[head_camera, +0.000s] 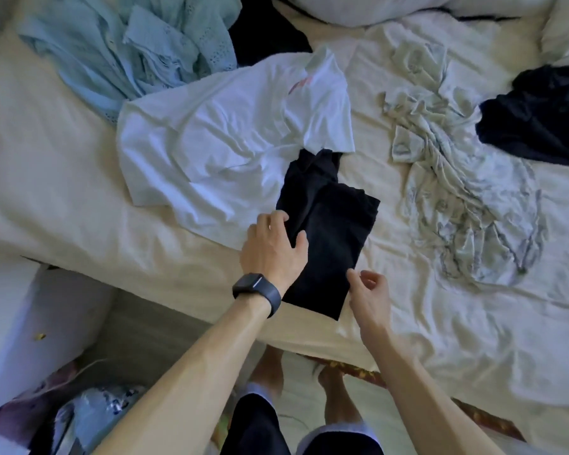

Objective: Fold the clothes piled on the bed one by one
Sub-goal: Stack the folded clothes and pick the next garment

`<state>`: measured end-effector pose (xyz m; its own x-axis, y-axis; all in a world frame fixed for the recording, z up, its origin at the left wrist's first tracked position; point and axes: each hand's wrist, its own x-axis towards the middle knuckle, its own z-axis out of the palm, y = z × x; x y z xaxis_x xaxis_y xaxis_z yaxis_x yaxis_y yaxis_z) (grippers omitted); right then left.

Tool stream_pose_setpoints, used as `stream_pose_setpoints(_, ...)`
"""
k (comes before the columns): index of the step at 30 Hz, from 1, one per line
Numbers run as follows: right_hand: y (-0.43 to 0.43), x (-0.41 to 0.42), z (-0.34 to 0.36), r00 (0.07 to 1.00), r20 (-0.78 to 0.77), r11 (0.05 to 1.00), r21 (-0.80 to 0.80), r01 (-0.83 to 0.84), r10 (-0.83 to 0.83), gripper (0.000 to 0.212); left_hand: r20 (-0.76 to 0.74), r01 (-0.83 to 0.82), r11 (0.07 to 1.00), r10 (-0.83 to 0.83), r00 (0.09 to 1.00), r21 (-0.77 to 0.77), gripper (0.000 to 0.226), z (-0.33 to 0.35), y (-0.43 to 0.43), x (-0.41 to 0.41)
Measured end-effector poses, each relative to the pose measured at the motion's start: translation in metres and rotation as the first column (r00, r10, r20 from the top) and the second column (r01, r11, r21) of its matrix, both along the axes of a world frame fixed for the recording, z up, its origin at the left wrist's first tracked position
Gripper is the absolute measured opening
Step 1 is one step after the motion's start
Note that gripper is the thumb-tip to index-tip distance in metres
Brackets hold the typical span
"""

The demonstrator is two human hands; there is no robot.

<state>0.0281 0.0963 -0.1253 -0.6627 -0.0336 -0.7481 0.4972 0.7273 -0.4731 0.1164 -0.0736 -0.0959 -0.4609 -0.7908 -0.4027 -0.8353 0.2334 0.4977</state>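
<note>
A black garment point(332, 231), partly folded into a long strip, lies on the bed near its front edge. My left hand point(271, 244), with a dark watch on the wrist, rests on the garment's left edge, fingers curled at the cloth there. My right hand point(370, 293) hovers at the garment's lower right corner with loosely bent fingers that hold nothing. Behind the black garment lies a crumpled white T-shirt point(230, 139).
A pale blue shirt point(128, 50) is heaped at the back left. A light patterned garment point(457, 192) sprawls at the right, with a dark garment point(539, 116) beyond it. The cream sheet point(457, 339) covers the bed. Bags and clutter point(79, 418) sit on the floor at the lower left.
</note>
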Motion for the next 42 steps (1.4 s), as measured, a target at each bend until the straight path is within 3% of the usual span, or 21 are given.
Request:
stream_pose_setpoints(4, 0.016, 0.003, -0.007, 0.994, 0.042, 0.994, -0.041, -0.097, 0.099, 0.035, 0.06, -0.011, 0.982, 0.0, 0.998, 0.187, 0.043, -0.012, -0.038, -0.048)
stream_pose_setpoints(7, 0.019, 0.001, -0.011, 0.979, 0.028, 0.979, -0.025, -0.202, 0.202, 0.031, -0.024, -0.012, 0.977, 0.018, 1.0, 0.212, 0.015, -0.02, -0.053, -0.065)
stream_pose_setpoints(12, 0.021, 0.006, -0.015, 0.969, 0.012, 0.969, -0.02, -0.245, 0.245, 0.016, -0.105, -0.023, 0.929, 0.066, 0.992, 0.368, 0.022, -0.032, -0.062, -0.068)
stream_pose_setpoints(21, 0.03, 0.017, -0.017, 0.943, -0.025, 0.944, 0.004, -0.331, 0.331, 0.02, -0.083, 0.021, 0.988, -0.009, 0.997, 0.152, 0.056, -0.019, -0.058, -0.066)
stream_pose_setpoints(25, 0.035, 0.027, -0.015, 0.969, -0.02, 0.967, -0.06, -0.246, 0.245, 0.03, -0.088, -0.067, 0.988, 0.08, 0.993, 0.141, 0.05, -0.005, -0.023, -0.045)
stream_pose_setpoints(28, 0.039, 0.039, -0.01, 0.962, -0.094, 0.958, -0.115, -0.264, 0.255, 0.05, 0.027, -0.103, 0.978, 0.099, 0.995, 0.181, 0.049, -0.001, 0.006, -0.004)
stream_pose_setpoints(32, 0.047, 0.057, -0.011, 0.884, -0.222, 0.891, -0.11, -0.441, 0.41, 0.054, 0.114, -0.188, 0.949, 0.163, 0.98, 0.253, 0.048, -0.005, 0.025, 0.045)
stream_pose_setpoints(37, 0.047, 0.056, -0.013, 0.788, -0.29, 0.83, 0.041, -0.557, 0.543, 0.015, 0.102, -0.213, 0.903, 0.188, 0.977, 0.374, 0.022, -0.011, 0.029, 0.063)
stream_pose_setpoints(42, 0.057, 0.054, -0.009, 0.631, -0.338, 0.709, 0.199, -0.677, 0.698, 0.005, 0.055, -0.249, 0.864, 0.251, 0.966, 0.437, 0.015, -0.015, 0.037, 0.067)
